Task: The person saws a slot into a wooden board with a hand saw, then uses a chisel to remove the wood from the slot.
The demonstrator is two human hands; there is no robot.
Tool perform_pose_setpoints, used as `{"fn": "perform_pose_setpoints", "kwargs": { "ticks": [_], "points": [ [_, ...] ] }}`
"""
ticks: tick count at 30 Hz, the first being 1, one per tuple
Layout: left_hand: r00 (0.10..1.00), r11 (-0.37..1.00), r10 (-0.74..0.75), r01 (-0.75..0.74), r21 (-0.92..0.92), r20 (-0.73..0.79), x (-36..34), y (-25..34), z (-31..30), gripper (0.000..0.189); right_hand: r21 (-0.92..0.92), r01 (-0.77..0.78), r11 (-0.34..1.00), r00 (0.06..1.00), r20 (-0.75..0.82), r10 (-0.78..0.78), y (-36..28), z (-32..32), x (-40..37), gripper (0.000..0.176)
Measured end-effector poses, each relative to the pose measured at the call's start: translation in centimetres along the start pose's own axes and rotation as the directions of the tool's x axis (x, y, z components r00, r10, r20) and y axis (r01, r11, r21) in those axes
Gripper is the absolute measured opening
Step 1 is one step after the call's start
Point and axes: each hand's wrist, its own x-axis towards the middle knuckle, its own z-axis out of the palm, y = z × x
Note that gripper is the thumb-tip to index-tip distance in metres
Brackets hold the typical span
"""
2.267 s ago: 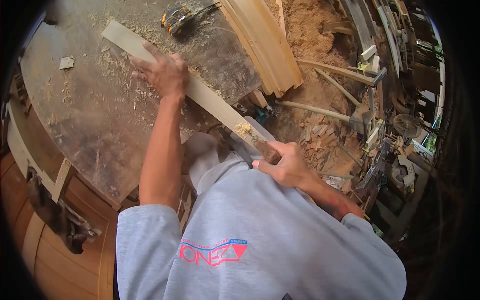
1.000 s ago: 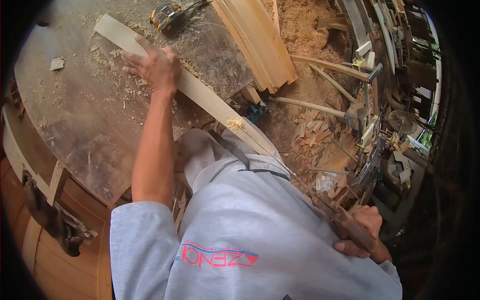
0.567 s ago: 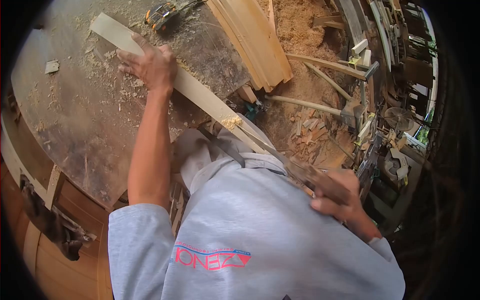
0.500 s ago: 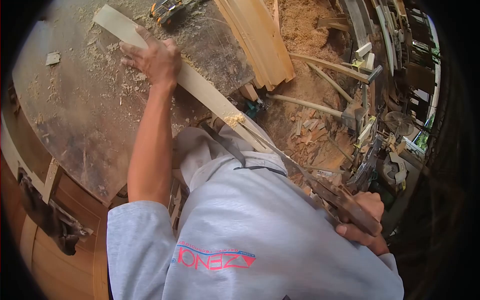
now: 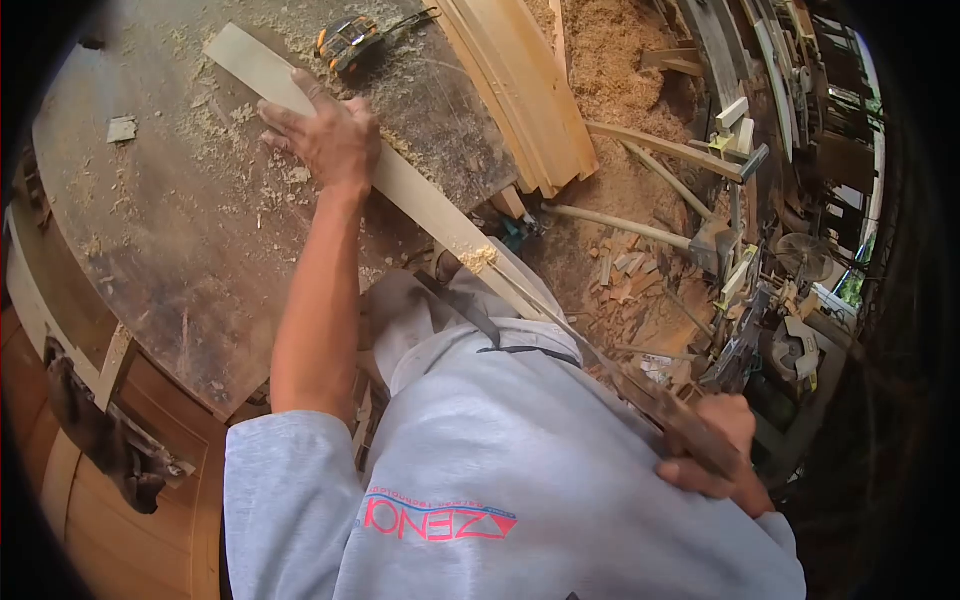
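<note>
A long pale wood strip (image 5: pixel 430 202) runs diagonally from the bench top to the waist. My left hand (image 5: pixel 330 140) lies over its upper part, fingers spread across the strip and pressing on it. At lower right, my right hand (image 5: pixel 712 445) is wrapped round the dark wooden handle of a long, thin tool (image 5: pixel 640 395). The tool's narrow end reaches the strip's lower part, beside a small heap of shavings (image 5: pixel 478 258). What kind of tool it is cannot be made out clearly.
The brown bench top (image 5: pixel 180 250) carries scattered shavings and an orange-black tape measure (image 5: pixel 350 42). Planks (image 5: pixel 530 90) stick out over its far right edge. Sawdust (image 5: pixel 625 60), wood scraps (image 5: pixel 630 272) and a long-handled hammer (image 5: pixel 625 226) lie on the floor at right.
My right hand and the tool have shifted a little left and slightly downward. The whole view has shifted slightly, with the bench and tape measure lower and farther right.
</note>
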Motion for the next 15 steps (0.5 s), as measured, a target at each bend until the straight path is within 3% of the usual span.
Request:
{"fn": "perform_pose_setpoints", "kwargs": {
  "ticks": [1, 2, 4, 5, 7, 9, 12, 13, 14, 15],
  "points": [
    [1.000, 1.000, -0.005, 0.005, -0.007, -0.004, 0.0, 0.0, 0.0, 0.077, 0.191, -0.091, 0.977, 0.989, -0.096, 0.110, -1.3, -0.1, -2.0, 0.028],
    [1.000, 1.000, -0.004, 0.003, -0.013, -0.004, -0.1, 0.0, -0.2, 0.077, 0.197, -0.091, 0.976, 0.989, -0.099, 0.112, -1.1, 0.3, -1.5, 0.028],
    [1.000, 1.000, 0.016, -0.016, 0.004, 0.000, -0.1, 0.0, 0.0, 0.077, -0.145, 0.061, 0.987, 0.996, -0.056, -0.070, 0.4, 2.4, 1.9, 0.026],
    [1.000, 1.000, 0.017, -0.017, 0.026, -0.001, 0.0, -0.3, 0.1, 0.077, 0.101, -0.145, 0.984, 0.983, -0.102, 0.155, 2.7, 5.2, 4.8, 0.025],
    [1.000, 0.999, 0.015, -0.015, 0.047, 0.011, -0.1, -0.5, 0.1, 0.077, 0.218, -0.300, 0.929, 0.940, -0.098, 0.327, 9.6, 11.2, 11.8, 0.028],
    [1.000, 0.998, 0.013, -0.013, 0.063, 0.007, 0.8, -0.3, 0.3, 0.077, 0.289, -0.165, 0.943, 0.950, -0.209, 0.231, 10.8, 12.0, 12.2, 0.029],
    [0.999, 1.000, -0.006, 0.007, 0.024, -0.035, 1.3, 0.2, 0.4, 0.076, 0.225, -0.251, 0.941, 0.955, -0.099, 0.278, 7.0, 8.5, 7.8, 0.027],
    [0.999, 1.000, 0.007, -0.006, 0.027, -0.032, 1.4, 0.1, 0.4, 0.076, 0.199, -0.206, 0.958, 0.968, -0.100, 0.229, 4.2, 5.8, 5.5, 0.025],
    [1.000, 0.999, 0.012, -0.013, 0.033, 0.009, 0.0, -0.2, 0.2, 0.076, -0.025, -0.045, 0.999, 0.996, -0.080, 0.042, 2.0, 3.0, 3.1, 0.023],
    [1.000, 1.000, -0.005, 0.005, 0.004, 0.005, 0.1, -0.1, 0.1, 0.079, -0.027, 0.012, 1.000, 0.999, -0.039, -0.013, 0.2, 0.7, 0.8, 0.022]
  ]
}}
